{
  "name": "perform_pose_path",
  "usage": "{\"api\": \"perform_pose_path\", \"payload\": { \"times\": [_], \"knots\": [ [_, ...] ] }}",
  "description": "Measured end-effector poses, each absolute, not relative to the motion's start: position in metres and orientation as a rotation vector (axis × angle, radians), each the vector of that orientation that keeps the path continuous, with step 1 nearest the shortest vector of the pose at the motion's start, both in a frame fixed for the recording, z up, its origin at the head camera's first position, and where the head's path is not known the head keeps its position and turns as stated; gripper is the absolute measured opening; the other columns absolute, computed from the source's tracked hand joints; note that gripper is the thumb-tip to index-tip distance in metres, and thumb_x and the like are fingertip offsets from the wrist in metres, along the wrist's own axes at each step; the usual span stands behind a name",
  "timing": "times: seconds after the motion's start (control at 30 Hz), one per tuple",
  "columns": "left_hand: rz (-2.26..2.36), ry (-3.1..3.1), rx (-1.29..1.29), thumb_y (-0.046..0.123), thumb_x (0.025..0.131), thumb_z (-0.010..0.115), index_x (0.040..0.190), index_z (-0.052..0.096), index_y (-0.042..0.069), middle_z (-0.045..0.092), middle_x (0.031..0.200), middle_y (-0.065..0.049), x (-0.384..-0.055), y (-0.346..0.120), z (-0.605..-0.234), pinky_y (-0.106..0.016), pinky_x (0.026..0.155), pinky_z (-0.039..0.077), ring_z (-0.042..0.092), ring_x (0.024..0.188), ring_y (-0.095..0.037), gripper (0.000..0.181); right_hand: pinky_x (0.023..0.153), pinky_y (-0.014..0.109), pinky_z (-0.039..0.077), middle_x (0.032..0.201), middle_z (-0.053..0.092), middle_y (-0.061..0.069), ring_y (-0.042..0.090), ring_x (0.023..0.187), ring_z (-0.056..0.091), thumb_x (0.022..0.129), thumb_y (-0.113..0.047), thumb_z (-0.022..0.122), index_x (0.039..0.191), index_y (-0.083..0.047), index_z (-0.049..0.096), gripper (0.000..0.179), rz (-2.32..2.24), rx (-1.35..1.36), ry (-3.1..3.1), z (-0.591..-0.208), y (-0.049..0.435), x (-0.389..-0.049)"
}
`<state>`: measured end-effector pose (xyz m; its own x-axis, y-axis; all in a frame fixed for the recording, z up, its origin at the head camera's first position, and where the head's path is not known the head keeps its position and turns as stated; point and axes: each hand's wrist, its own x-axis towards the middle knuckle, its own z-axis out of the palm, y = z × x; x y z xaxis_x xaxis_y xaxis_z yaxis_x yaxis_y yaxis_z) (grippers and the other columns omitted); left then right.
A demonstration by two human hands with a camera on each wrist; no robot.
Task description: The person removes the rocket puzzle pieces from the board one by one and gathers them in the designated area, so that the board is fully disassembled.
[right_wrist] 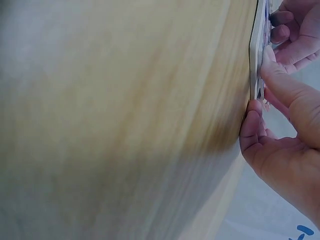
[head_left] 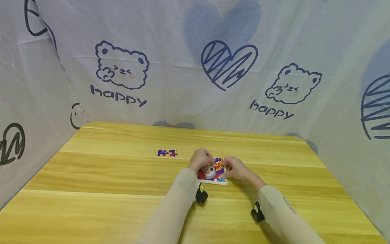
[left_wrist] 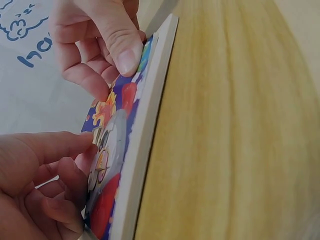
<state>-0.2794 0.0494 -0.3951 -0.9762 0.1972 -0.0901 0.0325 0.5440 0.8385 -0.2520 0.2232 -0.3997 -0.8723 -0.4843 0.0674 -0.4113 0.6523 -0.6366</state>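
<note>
A small jigsaw puzzle in a pale frame lies on the wooden table, showing a grey and red cartoon figure on purple. My left hand is over its upper left part. In the left wrist view, the fingertips of that left hand pinch what looks like a puzzle piece against the picture; most of the piece is hidden. On the right side my right hand grips the puzzle's edge. In the right wrist view the thumb lies on top and curled fingers meet the side.
Two loose puzzle pieces, purple and red, lie on the table to the left of the puzzle. Behind the table hangs a white cloth printed with bears and hearts. Each sleeve has a small black device at the wrist.
</note>
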Motion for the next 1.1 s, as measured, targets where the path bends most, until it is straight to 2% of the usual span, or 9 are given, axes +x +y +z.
{"api": "perform_pose_path", "payload": {
  "times": [0.37, 0.6, 0.8, 1.0, 1.1],
  "knots": [
    [1.414, 2.583, 0.168, 0.003, 0.068, 0.067, 0.071, 0.067, 0.002, 0.055, 0.058, 0.000, -0.2790, 0.0498, -0.3947, -0.021, 0.040, 0.035, 0.046, 0.046, -0.011, 0.003, 0.051, 0.022, 0.032, 0.065, 0.047, -0.001, 0.011, 0.056, 0.037, 0.071, -0.001, 0.073, 0.078, 0.000, 0.054, 0.020, -1.080, -0.641, 2.713, -0.4004, 0.2214, -0.2493],
    [1.437, 2.579, 0.165, 0.004, 0.068, 0.067, 0.071, 0.067, 0.002, 0.055, 0.058, -0.001, -0.2769, 0.0498, -0.3939, -0.020, 0.040, 0.035, 0.046, 0.045, -0.011, 0.004, 0.050, 0.023, 0.036, 0.075, 0.054, 0.004, 0.012, 0.058, 0.042, 0.073, -0.004, 0.072, 0.084, 0.001, 0.057, 0.019, -1.066, -0.676, 2.721, -0.4006, 0.2229, -0.2489],
    [1.464, 2.575, 0.164, 0.004, 0.068, 0.066, 0.070, 0.067, 0.002, 0.056, 0.059, -0.001, -0.2763, 0.0491, -0.3938, -0.021, 0.041, 0.036, 0.047, 0.047, -0.011, 0.003, 0.049, 0.022, 0.035, 0.071, 0.049, 0.003, 0.012, 0.057, 0.041, 0.073, -0.004, 0.072, 0.081, 0.000, 0.056, 0.018, -1.054, -0.667, 2.730, -0.3994, 0.2224, -0.2472],
    [1.526, 2.519, 0.131, 0.003, 0.069, 0.067, 0.068, 0.066, 0.002, 0.057, 0.060, -0.003, -0.2786, 0.0486, -0.3975, -0.022, 0.040, 0.038, 0.048, 0.046, -0.012, 0.002, 0.052, 0.023, 0.038, 0.081, 0.058, 0.006, 0.012, 0.059, 0.043, 0.073, -0.003, 0.071, 0.088, 0.003, 0.061, 0.019, -1.055, -0.652, 2.720, -0.3988, 0.2220, -0.2476],
    [1.594, 2.462, 0.101, 0.002, 0.069, 0.068, 0.066, 0.065, 0.003, 0.058, 0.061, -0.004, -0.2802, 0.0486, -0.4000, -0.022, 0.040, 0.039, 0.048, 0.047, -0.013, 0.005, 0.052, 0.023, 0.038, 0.080, 0.058, 0.006, 0.012, 0.059, 0.043, 0.073, -0.003, 0.071, 0.087, 0.002, 0.061, 0.018, -1.059, -0.641, 2.716, -0.3988, 0.2219, -0.2478]
  ]
}}
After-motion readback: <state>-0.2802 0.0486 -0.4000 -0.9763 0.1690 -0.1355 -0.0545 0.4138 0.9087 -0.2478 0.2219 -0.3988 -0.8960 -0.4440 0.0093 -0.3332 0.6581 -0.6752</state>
